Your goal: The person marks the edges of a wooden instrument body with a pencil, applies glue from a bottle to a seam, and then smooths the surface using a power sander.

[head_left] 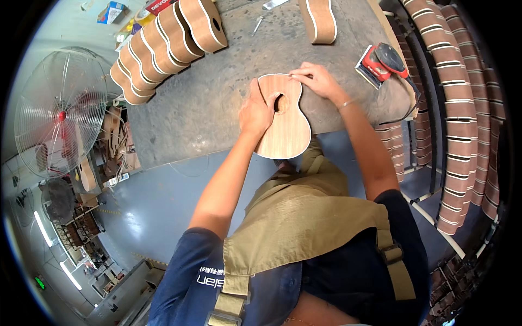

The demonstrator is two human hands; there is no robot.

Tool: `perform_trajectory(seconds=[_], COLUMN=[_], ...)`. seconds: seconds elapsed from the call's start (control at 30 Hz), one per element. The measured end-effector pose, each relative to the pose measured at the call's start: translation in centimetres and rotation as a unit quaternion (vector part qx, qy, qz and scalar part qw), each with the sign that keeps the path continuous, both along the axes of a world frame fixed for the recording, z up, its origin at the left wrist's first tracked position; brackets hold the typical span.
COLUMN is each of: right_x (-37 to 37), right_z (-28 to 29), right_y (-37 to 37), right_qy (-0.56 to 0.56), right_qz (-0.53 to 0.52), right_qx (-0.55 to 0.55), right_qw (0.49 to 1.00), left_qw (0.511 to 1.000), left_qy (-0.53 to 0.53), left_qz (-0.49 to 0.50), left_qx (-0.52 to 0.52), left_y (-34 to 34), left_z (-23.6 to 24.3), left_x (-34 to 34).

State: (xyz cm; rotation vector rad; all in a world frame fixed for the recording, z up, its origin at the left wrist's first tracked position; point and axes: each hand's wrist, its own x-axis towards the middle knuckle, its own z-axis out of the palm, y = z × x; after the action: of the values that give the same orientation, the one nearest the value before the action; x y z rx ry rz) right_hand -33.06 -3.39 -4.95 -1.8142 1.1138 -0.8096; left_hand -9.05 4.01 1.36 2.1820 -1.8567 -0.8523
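A pale wooden ukulele body (285, 133) with white edging and a round sound hole lies face up, its narrower end on the grey workbench and its wide end over the front edge. My left hand (256, 111) grips its left side, thumb lying across the top beside the sound hole. At the upper right corner, the bent fingers of my right hand (318, 81) pinch the rim. What the fingers do beneath the body is hidden.
Several finished-edge ukulele bodies (163, 46) stand in a row at the bench's back left; another body (319, 22) is at the back. A red and black power sander (380, 62) sits right, its cord trailing over the edge. Racks of bodies (462, 125) stand right, a large fan (61, 115) left.
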Motion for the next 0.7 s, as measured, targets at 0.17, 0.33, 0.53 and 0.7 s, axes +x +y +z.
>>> perform_trajectory(seconds=[0.17,0.33,0.53,0.7], right_x=[3.0,3.5,1.2,6.2], right_z=[0.1,0.6,2.8,2.0], right_y=[8.0,12.1,17.9,25.7], right_qy=[-0.035,-0.063,-0.001,-0.010], right_qz=[-0.204,-0.161,-0.142,-0.297], right_qx=[-0.003,-0.005,0.027,-0.039], right_qw=[0.978,0.985,0.990,0.954], left_qw=[1.000,1.000,0.998,0.991], left_qy=[0.013,0.010,0.009,0.029], left_qz=[0.001,-0.009,-0.005,-0.018], left_qx=[-0.019,-0.019,-0.064,-0.128], left_y=[0.2,0.2,0.5,0.4], left_z=[-0.2,0.1,-0.9,-2.3], left_x=[0.2,-0.1,0.3,0.0])
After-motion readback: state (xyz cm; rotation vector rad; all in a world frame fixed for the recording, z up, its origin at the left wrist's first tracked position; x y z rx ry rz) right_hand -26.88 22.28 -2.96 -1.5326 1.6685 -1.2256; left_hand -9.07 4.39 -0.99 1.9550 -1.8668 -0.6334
